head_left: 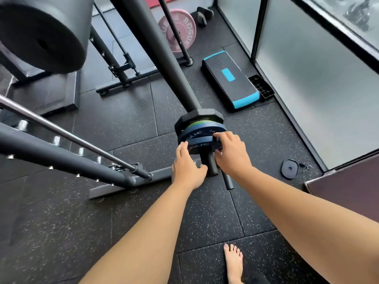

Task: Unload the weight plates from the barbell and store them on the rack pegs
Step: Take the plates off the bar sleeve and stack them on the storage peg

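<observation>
This is a gym, a small training room by the look of it. The floor [143, 111] is laid with black rubber tiles flecked white, the kind used under weights. A black steel rack [61, 158] with rows of pegs stands at the left, and a chrome bar [67, 132] lies across it. Small blue plates [202, 136] marked ROGUE sit stacked on a black peg [211, 163] with a black plate behind them. A pink plate [180, 30] leans farther back, near a black and blue step [229, 78]. A thick foam roll [43, 31] hangs at upper left. Frosted glass panels [315, 89] in black frames close the right side. A bare foot [233, 263] stands on the tiles.
</observation>
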